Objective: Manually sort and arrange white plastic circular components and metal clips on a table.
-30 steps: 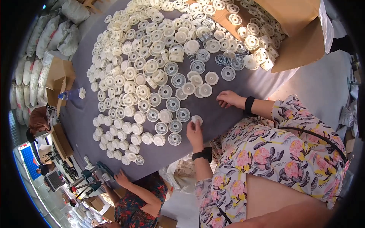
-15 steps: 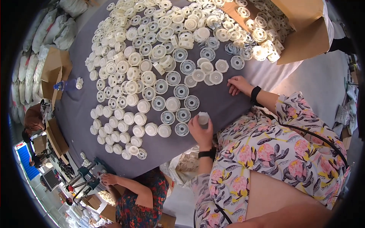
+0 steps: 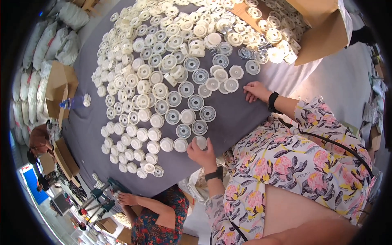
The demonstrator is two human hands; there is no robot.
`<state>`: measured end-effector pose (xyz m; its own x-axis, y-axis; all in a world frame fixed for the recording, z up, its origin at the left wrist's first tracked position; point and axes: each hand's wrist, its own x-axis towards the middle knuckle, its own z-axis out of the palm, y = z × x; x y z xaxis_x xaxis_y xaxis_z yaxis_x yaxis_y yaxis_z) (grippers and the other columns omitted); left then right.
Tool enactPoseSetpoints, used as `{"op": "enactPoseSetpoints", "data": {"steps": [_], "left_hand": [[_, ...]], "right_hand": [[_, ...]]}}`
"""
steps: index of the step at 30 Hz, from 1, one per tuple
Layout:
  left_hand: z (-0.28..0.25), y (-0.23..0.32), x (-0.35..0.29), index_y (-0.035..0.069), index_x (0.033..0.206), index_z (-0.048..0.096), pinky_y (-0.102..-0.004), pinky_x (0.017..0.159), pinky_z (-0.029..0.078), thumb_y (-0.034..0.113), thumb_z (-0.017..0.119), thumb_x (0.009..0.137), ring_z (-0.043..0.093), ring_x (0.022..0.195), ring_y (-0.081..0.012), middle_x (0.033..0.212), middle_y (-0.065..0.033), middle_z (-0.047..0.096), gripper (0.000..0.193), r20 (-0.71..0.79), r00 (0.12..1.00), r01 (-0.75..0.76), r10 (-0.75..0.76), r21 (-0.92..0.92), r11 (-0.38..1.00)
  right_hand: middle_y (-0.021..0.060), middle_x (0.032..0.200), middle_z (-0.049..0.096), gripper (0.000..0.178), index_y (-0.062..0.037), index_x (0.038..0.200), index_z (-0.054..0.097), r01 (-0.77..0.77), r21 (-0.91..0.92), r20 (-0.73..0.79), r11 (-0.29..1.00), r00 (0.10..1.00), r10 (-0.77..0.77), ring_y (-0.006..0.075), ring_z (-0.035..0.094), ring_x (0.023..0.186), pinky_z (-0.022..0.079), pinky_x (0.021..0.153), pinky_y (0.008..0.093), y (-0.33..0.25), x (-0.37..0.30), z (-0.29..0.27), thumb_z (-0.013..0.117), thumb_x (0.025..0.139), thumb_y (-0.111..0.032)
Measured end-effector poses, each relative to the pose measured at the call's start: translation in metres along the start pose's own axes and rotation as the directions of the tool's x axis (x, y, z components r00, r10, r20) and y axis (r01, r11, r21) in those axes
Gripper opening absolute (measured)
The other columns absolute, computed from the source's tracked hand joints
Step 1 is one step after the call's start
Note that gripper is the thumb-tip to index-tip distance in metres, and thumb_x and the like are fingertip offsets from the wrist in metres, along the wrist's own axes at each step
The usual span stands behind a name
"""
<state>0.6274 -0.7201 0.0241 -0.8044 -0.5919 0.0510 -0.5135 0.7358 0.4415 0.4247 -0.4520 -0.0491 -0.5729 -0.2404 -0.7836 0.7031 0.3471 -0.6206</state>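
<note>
My left hand (image 3: 203, 154) has its thumb and fingers round the rim of a round white plastic cap (image 3: 200, 142). The cap sits at the near end of a row, where a metal-faced disc was visible before; the disc is now hidden. Beside it lie a capped white wheel-like part (image 3: 181, 145) and an uncovered disc with a grey metal ring (image 3: 199, 127). My right hand (image 3: 256, 92) rests on the grey cloth with loosely bent fingers and nothing visible in them. Nearest to it is a small group of thin white caps (image 3: 231, 85).
Many white wheel-like parts (image 3: 143, 85) spread over the grey cloth (image 3: 228, 118). An open cardboard box (image 3: 322, 45) spills more at the far right, near loose metal rings (image 3: 247, 53). A co-worker's hand (image 3: 127, 199) is at a green machine (image 3: 107, 195), lower left.
My left hand has carried the white cap left and down onto the metal-faced disc at the row's end. My right hand stays on the cloth. The whole view has shifted slightly.
</note>
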Motion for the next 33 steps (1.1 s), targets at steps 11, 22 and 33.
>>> {"op": "enactPoseSetpoints", "data": {"steps": [11, 22, 33], "left_hand": [[0.119, 0.13, 0.088, 0.003, 0.117, 0.051, -0.0427, 0.087, 0.037, 0.012, 0.059, 0.08, 0.052, 0.1, -0.0277, 0.105, -0.0117, 0.058, 0.038, 0.23, 0.687, -0.686, 0.689, -0.105, 0.72], [0.08, 0.075, 0.002, 0.001, 0.121, 0.048, -0.0422, 0.082, 0.041, 0.012, 0.062, 0.078, 0.051, 0.1, -0.0348, 0.109, -0.0171, 0.053, 0.047, 0.269, 0.921, -0.202, 0.281, -0.286, 0.937], [0.083, 0.082, 0.017, 0.006, 0.117, 0.053, -0.0441, 0.085, 0.039, 0.019, 0.07, 0.07, 0.051, 0.101, -0.0334, 0.111, -0.0164, 0.052, 0.052, 0.298, 0.832, -0.416, 0.469, -0.224, 0.881]], "right_hand": [[0.0131, 0.067, 0.065, 0.032, -0.0021, 0.085, 0.057, -0.017, 0.1, 0.075, 0.995, 0.997, 0.009, 0.018, 0.062, 0.047, 0.046, 0.04, 0.025, 0.001, 0.006, 0.003, 0.05, 0.089, -0.033], [0.0121, 0.065, 0.065, 0.033, -0.0007, 0.086, 0.057, 0.0, 0.083, 0.104, 0.997, 0.995, -0.008, 0.0167, 0.061, 0.047, 0.044, 0.039, 0.0244, 0.005, 0.005, 0.0, 0.051, 0.089, -0.032], [0.0125, 0.065, 0.065, 0.033, -0.0012, 0.086, 0.056, -0.003, 0.052, 0.104, 0.999, 0.995, -0.002, 0.0175, 0.061, 0.046, 0.044, 0.04, 0.0246, 0.006, 0.004, 0.003, 0.05, 0.089, -0.033]]}}
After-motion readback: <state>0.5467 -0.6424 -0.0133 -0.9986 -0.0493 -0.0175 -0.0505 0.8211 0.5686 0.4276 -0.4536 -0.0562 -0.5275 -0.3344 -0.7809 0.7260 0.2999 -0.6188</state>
